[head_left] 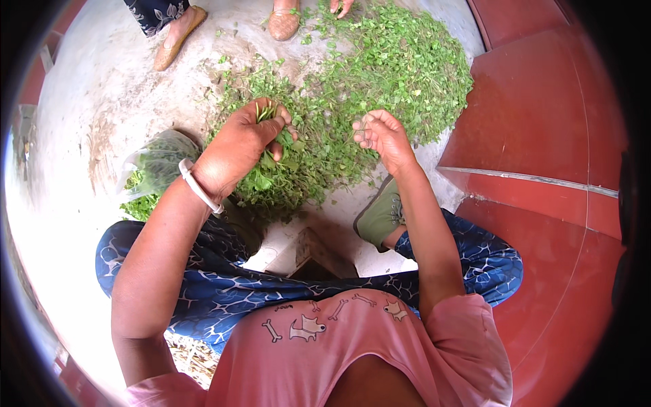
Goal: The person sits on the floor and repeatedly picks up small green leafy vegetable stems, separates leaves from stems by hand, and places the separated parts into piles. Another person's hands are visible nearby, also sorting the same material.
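My left hand (247, 144) is closed around a bunch of green leafy stems (266, 112), the stem ends sticking up out of the fist. A white bangle sits on that wrist. My right hand (381, 136) hovers just to the right, fingers curled, pinching a thin green sprig (361, 126). Both hands are above a wide pile of loose green leaves (380, 74) spread on the concrete floor (95, 95). I sit low, knees apart, in blue patterned trousers and a pink shirt.
A clear plastic bag (152, 166) with greens lies left of my left arm. Another person's feet in tan shoes (178, 35) and a hand (341, 7) are at the far edge of the pile. Red steps (542, 136) rise on the right.
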### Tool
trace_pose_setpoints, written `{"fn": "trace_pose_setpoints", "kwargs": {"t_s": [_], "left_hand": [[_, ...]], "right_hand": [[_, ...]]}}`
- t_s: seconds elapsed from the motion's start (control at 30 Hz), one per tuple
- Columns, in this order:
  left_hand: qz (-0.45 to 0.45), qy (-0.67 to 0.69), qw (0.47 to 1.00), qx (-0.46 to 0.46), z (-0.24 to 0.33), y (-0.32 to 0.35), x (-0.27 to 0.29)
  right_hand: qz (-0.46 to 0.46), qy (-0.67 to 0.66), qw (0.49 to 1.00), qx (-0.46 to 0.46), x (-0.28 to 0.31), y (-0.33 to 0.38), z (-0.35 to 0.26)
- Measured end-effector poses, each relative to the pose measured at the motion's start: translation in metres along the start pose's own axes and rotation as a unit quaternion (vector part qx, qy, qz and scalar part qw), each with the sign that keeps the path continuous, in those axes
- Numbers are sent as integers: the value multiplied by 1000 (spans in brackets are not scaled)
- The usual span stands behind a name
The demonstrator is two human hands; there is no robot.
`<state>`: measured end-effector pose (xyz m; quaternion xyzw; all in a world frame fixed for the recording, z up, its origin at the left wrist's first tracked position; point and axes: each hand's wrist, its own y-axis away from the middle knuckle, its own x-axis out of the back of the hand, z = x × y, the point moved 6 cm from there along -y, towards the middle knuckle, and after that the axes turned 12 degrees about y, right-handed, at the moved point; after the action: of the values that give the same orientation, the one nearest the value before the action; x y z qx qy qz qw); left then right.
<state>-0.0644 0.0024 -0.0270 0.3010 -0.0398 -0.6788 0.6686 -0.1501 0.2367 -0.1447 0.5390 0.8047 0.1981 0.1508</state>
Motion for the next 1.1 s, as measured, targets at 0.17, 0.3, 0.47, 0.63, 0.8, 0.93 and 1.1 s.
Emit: {"fn": "trace_pose_setpoints", "kwargs": {"t_s": [0.17,0.3,0.47,0.63,0.8,0.93,1.1], "left_hand": [[46,-5,999,27,-24,0,5],[54,-88,995,6,-26,-1,2],[40,-110,993,-31,-31,-5,7],[41,-91,993,-64,-31,-3,-2],[43,-148,987,-54,-29,0,-3],[42,-131,990,-37,-35,-2,-2],[41,-21,998,33,-37,1,-8]], "right_hand": [[-69,-123,989,38,-26,14,-38],[-138,-249,957,49,-47,25,-55],[-234,-323,916,39,-72,37,-66],[-245,-344,906,31,-90,42,-66],[-253,-358,899,13,-103,45,-62],[-252,-359,898,29,-108,47,-64],[-242,-370,897,15,-111,48,-62]]}}
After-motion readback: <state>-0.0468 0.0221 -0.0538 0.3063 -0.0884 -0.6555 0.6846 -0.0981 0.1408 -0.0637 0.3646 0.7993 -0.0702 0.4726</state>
